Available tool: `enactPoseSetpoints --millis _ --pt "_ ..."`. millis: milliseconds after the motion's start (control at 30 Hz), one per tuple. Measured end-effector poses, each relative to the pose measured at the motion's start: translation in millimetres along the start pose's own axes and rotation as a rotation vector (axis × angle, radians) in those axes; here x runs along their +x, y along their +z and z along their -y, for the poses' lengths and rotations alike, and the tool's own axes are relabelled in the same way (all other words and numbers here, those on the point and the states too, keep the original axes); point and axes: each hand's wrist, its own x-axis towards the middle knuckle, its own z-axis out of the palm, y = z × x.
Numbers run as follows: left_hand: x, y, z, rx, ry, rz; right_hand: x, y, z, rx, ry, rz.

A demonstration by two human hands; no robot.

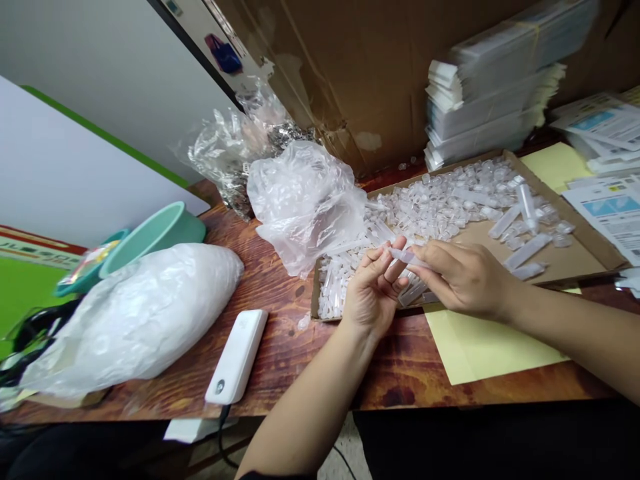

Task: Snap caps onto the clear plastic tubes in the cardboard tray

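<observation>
Above the front edge of a shallow cardboard tray [585, 263], both hands meet at a small translucent plastic tube [407, 257]. My right hand [463, 277] grips the tube's body between thumb and fingers. The thumb and fingertips of my left hand [371, 293] are closed at its other end; whether a separate cap is there I cannot tell. Heaped in the tray are many small clear plastic caps [425, 207] and pieces. Several similar tubes [527, 251] lie loose in its right part.
A crumpled clear bag [305, 200] overlaps the tray's left side. Left of it are a full white bag [150, 313], a green basin [160, 237] and a white power bank [237, 357] with a cable. Bundled packaging stacks [480, 120], printed sheets [613, 207] and yellow paper [490, 343] surround the tray.
</observation>
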Motion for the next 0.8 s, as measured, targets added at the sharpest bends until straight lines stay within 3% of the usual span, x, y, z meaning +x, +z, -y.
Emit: enactPoseSetpoints --millis 300,467,800 --pt "-2 0.8 5 -0.031 -0.003 -0.01 3 -4 15 -0.218 -0.202 -0.1" --pt "-4 0.5 11 -0.039 -0.016 0.008 8 -8 31 -0.358 -0.191 -0.129" --pt "-10 7.0 19 -0.073 0.022 0.054 3 4 17 -0.18 -0.162 -0.187"
